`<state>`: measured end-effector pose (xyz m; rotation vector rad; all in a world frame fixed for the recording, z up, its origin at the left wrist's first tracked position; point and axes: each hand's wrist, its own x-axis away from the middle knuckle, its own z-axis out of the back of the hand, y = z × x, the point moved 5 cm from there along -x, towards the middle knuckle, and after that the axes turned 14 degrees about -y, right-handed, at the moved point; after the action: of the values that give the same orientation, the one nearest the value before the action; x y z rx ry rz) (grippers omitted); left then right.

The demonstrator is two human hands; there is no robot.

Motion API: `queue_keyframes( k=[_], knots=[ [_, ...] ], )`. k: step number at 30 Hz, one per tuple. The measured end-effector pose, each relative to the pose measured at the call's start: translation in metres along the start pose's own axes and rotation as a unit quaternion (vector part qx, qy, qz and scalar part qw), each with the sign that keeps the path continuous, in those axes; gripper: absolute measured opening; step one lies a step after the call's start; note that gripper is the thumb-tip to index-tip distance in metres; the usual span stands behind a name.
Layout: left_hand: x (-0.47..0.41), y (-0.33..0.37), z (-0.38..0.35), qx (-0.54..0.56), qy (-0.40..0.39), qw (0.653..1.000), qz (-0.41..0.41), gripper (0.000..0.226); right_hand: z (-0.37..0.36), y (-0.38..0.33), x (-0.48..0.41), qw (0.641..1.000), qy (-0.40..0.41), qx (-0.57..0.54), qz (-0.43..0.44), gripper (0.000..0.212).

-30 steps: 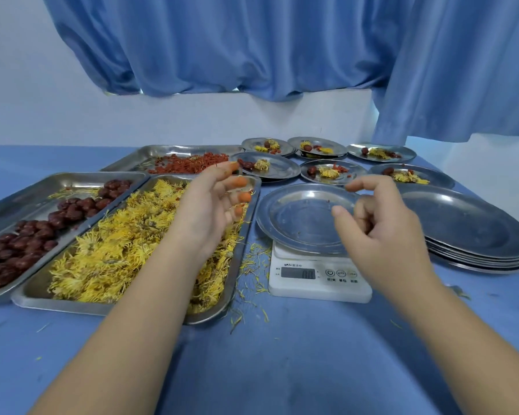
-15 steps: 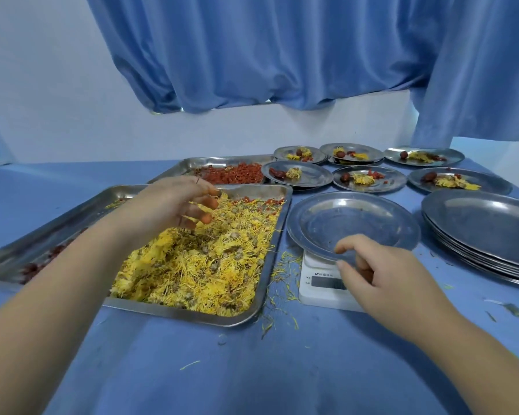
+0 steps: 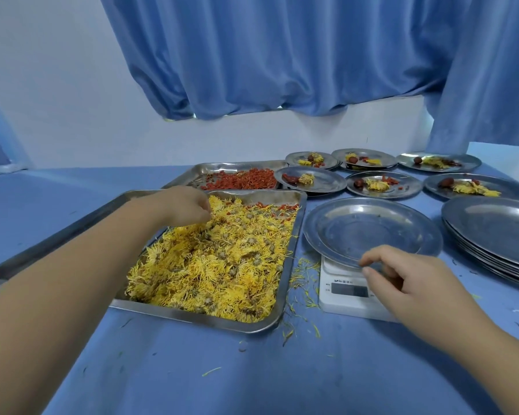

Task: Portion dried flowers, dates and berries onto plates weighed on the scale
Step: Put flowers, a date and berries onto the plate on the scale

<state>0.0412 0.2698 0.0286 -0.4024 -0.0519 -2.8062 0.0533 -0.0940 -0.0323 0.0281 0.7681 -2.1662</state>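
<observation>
A steel tray in front of me holds a heap of yellow dried flowers. My left hand is pressed into the far left of the heap, fingers curled into the flowers. An empty steel plate sits on a white scale to the right of the tray. My right hand hovers at the plate's near rim over the scale, fingers loosely bent and holding nothing. Behind lies a tray of red berries. The tray of dates is hidden behind my left arm.
Several filled plates with flowers, a date and berries stand at the back right. A stack of empty plates sits at the far right. Loose petals litter the blue cloth between tray and scale. Blue curtains hang behind the table.
My left hand has dropped from above the tray down into the flowers. My right hand has lowered to the near rim of the plate on the scale. The view has shifted left.
</observation>
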Motion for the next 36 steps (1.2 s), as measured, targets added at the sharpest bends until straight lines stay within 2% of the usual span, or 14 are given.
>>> queue_keyframes(
  k=[3,7,12,15,19,24,27,32,36],
  knots=[
    [-0.011,-0.011,-0.004,0.003,0.048,0.998,0.031,0.037,0.0,0.0,0.001,1.0,0.005,-0.002,0.002,0.008],
    [-0.023,-0.02,-0.021,0.017,-0.008,0.999,0.044,0.044,0.002,0.001,0.002,1.0,0.011,-0.006,0.003,0.01],
    [-0.022,-0.021,-0.023,0.074,0.0,0.997,0.022,0.033,0.003,0.002,0.002,1.0,0.014,-0.01,0.003,0.011],
    [-0.016,-0.022,-0.013,0.149,0.02,0.988,-0.02,0.015,0.004,0.001,0.002,1.0,0.016,-0.008,0.006,0.012],
    [-0.005,-0.019,0.002,0.306,0.057,0.95,-0.042,0.014,0.004,0.002,0.001,1.0,0.023,-0.011,0.01,0.012],
    [0.005,-0.001,-0.004,0.459,0.018,0.886,-0.063,0.016,0.005,0.004,0.002,0.999,0.032,-0.016,0.007,0.012],
    [0.006,0.014,-0.01,0.541,-0.004,0.837,-0.085,0.015,0.006,0.005,0.002,0.999,0.038,-0.015,0.007,0.012],
    [0.005,0.036,-0.015,0.608,-0.014,0.785,-0.114,0.012,0.008,0.004,0.002,0.999,0.046,-0.016,0.011,0.01],
    [0.004,0.048,-0.014,0.619,-0.012,0.776,-0.119,0.015,0.009,0.005,0.002,0.999,0.05,-0.015,0.01,0.011]
  ],
)
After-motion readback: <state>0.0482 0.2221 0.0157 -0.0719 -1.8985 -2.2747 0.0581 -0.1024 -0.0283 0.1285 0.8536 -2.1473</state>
